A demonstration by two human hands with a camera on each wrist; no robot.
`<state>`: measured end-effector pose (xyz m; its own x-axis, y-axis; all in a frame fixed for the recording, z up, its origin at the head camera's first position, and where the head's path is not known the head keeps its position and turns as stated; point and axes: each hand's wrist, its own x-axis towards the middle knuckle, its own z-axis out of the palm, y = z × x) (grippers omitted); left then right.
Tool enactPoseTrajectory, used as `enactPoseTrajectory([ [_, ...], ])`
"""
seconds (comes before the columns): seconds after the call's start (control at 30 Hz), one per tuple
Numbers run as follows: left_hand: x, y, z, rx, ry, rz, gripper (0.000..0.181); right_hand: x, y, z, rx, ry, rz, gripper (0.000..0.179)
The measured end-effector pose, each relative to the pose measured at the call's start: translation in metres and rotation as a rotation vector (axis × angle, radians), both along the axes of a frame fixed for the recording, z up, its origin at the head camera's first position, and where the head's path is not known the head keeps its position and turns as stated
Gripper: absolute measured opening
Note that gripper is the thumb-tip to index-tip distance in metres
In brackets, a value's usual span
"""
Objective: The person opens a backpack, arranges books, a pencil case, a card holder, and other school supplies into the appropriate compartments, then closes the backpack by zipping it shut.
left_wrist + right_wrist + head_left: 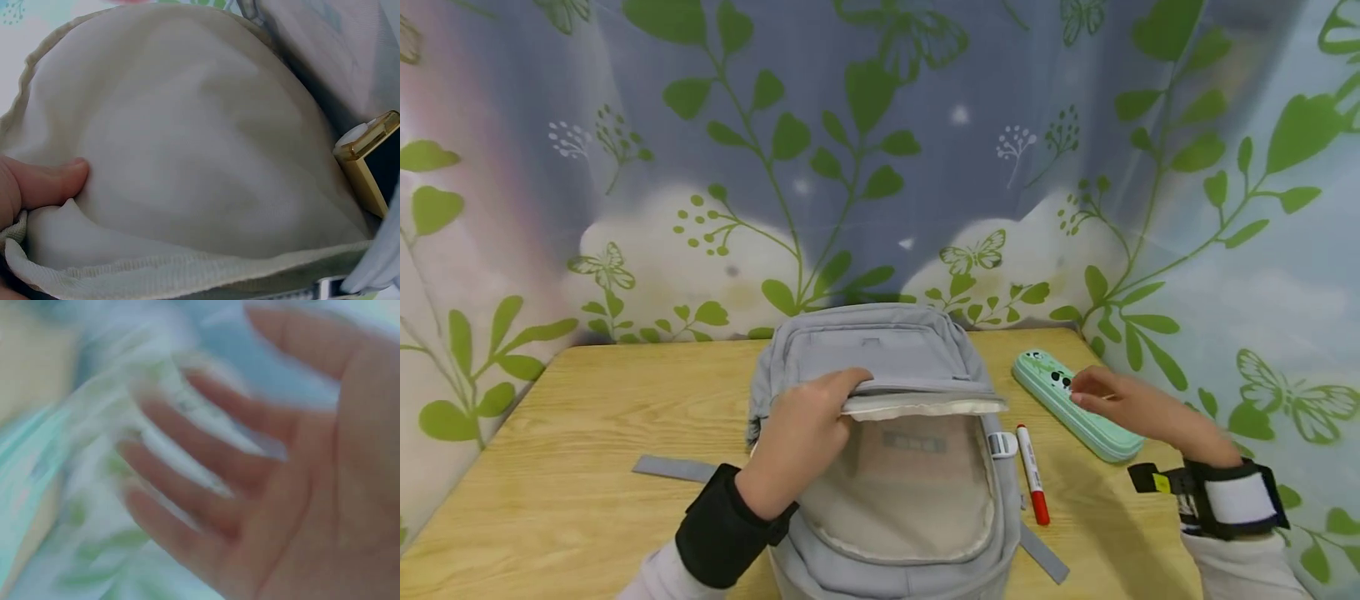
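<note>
A grey backpack (895,575) lies on the table with its front compartment unzipped, showing a cream lining (162,137). My left hand (801,437) grips the zippered edge of the flap (925,406) and holds it raised; in the left wrist view its thumb (53,181) presses on the lining. Over the mint-green pencil case (1097,429), which has panda prints, is my right hand (1123,404). The right wrist view, blurred, shows that hand (269,487) with fingers spread and nothing in it.
A white marker (1032,467) with a red cap lies between backpack and pencil case. Grey straps (673,467) stick out on both sides of the bag. A gold-edged dark object (369,169) sits at the lining's right. A leaf-patterned curtain (880,208) hangs behind the wooden table (587,417).
</note>
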<state>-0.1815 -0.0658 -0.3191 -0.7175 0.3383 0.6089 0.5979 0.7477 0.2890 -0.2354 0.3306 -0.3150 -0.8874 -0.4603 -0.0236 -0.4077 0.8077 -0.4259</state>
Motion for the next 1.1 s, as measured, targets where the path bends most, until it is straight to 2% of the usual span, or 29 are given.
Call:
enactPoseTrajectory([
  [0.07, 0.0, 0.0, 0.0, -0.005, 0.0, 0.004, 0.05, -0.019, 0.018, -0.023, 0.088, 0.05, -0.166, 0.055],
  [0.13, 0.0, 0.0, -0.001, -0.004, -0.002, 0.004, 0.05, -0.034, 0.033, -0.051, 0.137, 0.07, -0.26, 0.073],
  [0.2, 0.001, -0.001, -0.002, -0.004, -0.003, 0.008, 0.05, -0.044, 0.045, -0.075, 0.18, 0.072, -0.305, 0.085],
  [0.3, 0.002, -0.001, -0.004, -0.003, -0.006, 0.014, 0.05, -0.049, 0.056, -0.098, 0.179, 0.023, -0.339, 0.093],
  [0.4, 0.002, -0.002, -0.005, -0.004, 0.002, 0.017, 0.05, -0.05, 0.059, -0.109, 0.162, -0.003, -0.375, 0.094],
  [0.47, 0.001, -0.002, -0.005, -0.006, 0.009, 0.017, 0.049, -0.051, 0.062, -0.11, 0.128, 0.045, -0.388, 0.094],
  [0.53, 0.0, -0.002, -0.004, -0.01, 0.006, 0.012, 0.049, -0.048, 0.063, -0.106, 0.049, 0.103, -0.393, 0.092],
  [0.6, -0.001, -0.002, -0.002, -0.011, -0.008, 0.006, 0.049, -0.041, 0.062, -0.092, -0.057, 0.115, -0.376, 0.092],
  [0.7, -0.001, -0.002, 0.0, -0.015, -0.022, 0.001, 0.049, -0.016, 0.058, -0.057, -0.23, 0.039, -0.298, 0.088],
  [0.77, -0.001, -0.002, 0.0, -0.014, -0.027, 0.005, 0.05, 0.006, 0.051, -0.031, -0.284, -0.013, -0.223, 0.084],
  [0.8, -0.002, -0.002, 0.0, -0.012, -0.028, 0.007, 0.05, 0.017, 0.048, -0.019, -0.293, -0.021, -0.177, 0.083],
  [0.87, -0.002, -0.003, 0.001, -0.01, -0.031, 0.013, 0.05, 0.036, 0.042, -0.003, -0.272, 0.046, -0.061, 0.084],
  [0.93, -0.002, -0.003, 0.0, -0.008, -0.033, 0.017, 0.049, 0.053, 0.037, 0.007, -0.24, 0.101, 0.068, 0.086],
  [1.0, -0.003, -0.002, 0.0, -0.007, -0.035, 0.013, 0.048, 0.065, 0.033, 0.012, -0.223, 0.104, 0.208, 0.086],
  [1.03, -0.003, -0.002, 0.0, -0.009, -0.035, 0.011, 0.047, 0.069, 0.031, 0.012, -0.225, 0.084, 0.283, 0.085],
  [1.1, -0.004, -0.002, 0.0, -0.012, -0.033, 0.006, 0.047, 0.074, 0.025, 0.012, -0.243, -0.019, 0.43, 0.08],
])
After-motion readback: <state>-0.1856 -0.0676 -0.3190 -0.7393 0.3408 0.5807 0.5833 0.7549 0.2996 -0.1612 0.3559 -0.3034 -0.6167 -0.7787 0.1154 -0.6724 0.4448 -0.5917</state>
